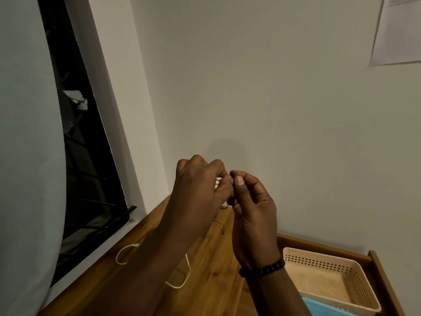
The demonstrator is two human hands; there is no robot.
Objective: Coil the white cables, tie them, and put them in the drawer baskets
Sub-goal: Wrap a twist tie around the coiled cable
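The job looks about half way for one cable and not begun for another, as far as I can tell. The left hand (200, 185) is curled round a small white bundle, the coil (218, 181), and only a little bit of it peeks out between the fingers. The right hand (252, 201) pinches a thin black tie (232, 174) between thumb and first finger, right beside the coil. A loose end of the tie hangs down under the hands. So I think the tying is going on now, and the knot is not done yet. Another white cable (180, 277) lies loose on the wooden desk (218, 258), below the arms, partly hidden by them. It is not coiled or tied. On the right is an open drawer (382, 279). In it sits a tan basket (364, 286) with little holes in its sides, and I see nothing in it. Just in front of it is the corner of a blue basket (319, 309); I cannot tell what that one holds. No cable is in a basket yet.
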